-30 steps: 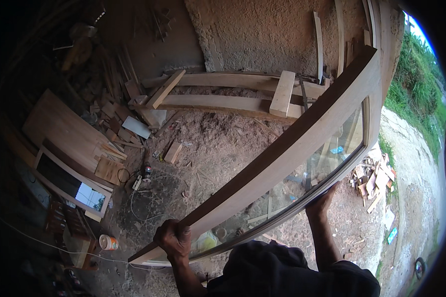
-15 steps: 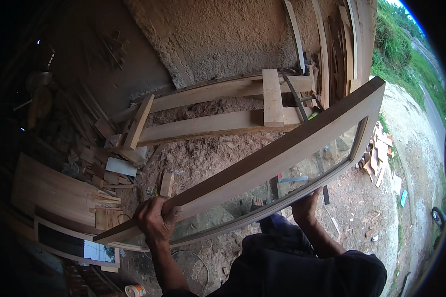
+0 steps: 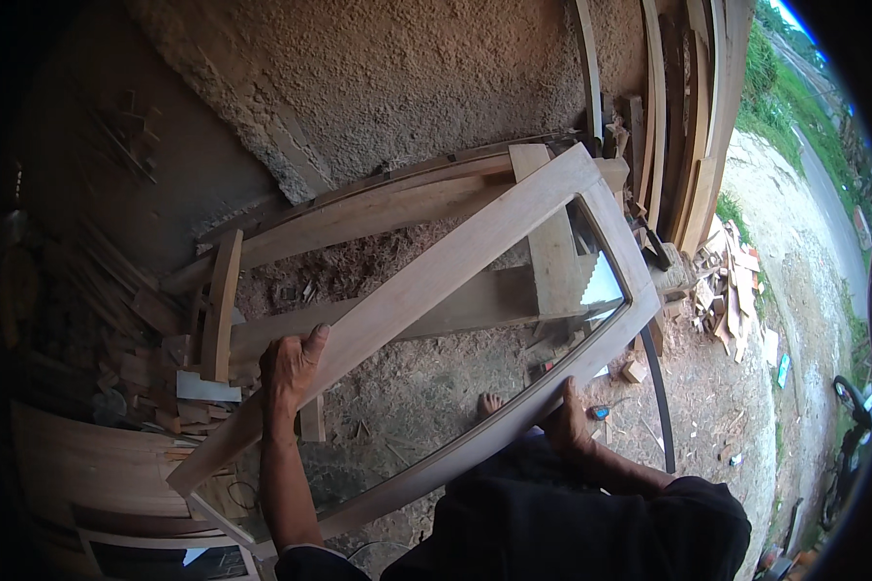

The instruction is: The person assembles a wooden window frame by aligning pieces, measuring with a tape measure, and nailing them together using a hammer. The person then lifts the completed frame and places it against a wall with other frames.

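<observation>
Both my hands hold a long wooden window sash with a clear glass pane in it. The sash slants from lower left to upper right. My left hand wraps the far rail near its lower left end, thumb on the top face. My right hand grips the near rail towards the right end, thumb against the wood and its other fingers partly hidden. The sash's right end hangs over a low workbench of two long beams and cross boards. Through the pane the near beam and a bare foot show.
Boards lean upright against the rough wall. Wood offcuts are heaped at the right. A dark strip and a small blue object are near my right hand. Another glazed frame lies lower left; shavings cover the ground.
The sash has turned so its broad face and pane show more, and its right end has swung left over the bench. Both hands keep their hold. The view has shifted.
</observation>
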A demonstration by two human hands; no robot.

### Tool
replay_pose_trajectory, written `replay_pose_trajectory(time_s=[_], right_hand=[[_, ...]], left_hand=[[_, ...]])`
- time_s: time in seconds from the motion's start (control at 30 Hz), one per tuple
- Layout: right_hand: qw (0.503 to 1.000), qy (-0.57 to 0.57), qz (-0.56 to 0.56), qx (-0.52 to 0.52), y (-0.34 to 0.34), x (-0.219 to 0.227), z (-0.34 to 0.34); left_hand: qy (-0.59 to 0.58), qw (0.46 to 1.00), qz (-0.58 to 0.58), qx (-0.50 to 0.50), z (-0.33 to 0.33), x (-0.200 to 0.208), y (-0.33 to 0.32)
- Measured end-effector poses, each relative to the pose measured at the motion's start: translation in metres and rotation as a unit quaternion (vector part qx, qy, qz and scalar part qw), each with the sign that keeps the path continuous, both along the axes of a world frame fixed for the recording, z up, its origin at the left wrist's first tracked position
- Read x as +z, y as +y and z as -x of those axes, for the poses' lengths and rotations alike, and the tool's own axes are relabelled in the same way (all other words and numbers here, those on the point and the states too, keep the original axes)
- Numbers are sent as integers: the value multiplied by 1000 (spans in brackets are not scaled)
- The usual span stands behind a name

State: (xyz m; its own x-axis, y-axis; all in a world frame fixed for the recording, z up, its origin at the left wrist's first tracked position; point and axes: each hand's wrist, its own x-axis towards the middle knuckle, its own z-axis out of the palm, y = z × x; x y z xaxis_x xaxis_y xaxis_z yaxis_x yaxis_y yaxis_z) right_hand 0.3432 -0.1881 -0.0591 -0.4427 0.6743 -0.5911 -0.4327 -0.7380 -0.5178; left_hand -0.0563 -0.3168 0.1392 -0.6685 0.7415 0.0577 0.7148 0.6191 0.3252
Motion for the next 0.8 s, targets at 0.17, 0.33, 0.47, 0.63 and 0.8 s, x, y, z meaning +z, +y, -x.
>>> replay_pose_trajectory(time_s=[0.17, 0.33, 0.47, 0.63, 0.8], right_hand=[[997, 18, 1, 78, 29, -10, 49], [998, -12, -4, 59, 49, -5, 99], [999, -35, 20, 25, 53, -16, 141], [998, -4, 48, -30, 52, -33, 191], [994, -54, 72, -62, 48, -43, 233]], left_hand=[[-12, 998, 43, -46, 91, -29, 67], [-79, 986, -8, -144, 173, -68, 139], [-55, 968, -111, -217, 226, -102, 186], [-135, 967, 72, -205, 284, -131, 231], [-198, 940, 185, -205, 327, -151, 272]])
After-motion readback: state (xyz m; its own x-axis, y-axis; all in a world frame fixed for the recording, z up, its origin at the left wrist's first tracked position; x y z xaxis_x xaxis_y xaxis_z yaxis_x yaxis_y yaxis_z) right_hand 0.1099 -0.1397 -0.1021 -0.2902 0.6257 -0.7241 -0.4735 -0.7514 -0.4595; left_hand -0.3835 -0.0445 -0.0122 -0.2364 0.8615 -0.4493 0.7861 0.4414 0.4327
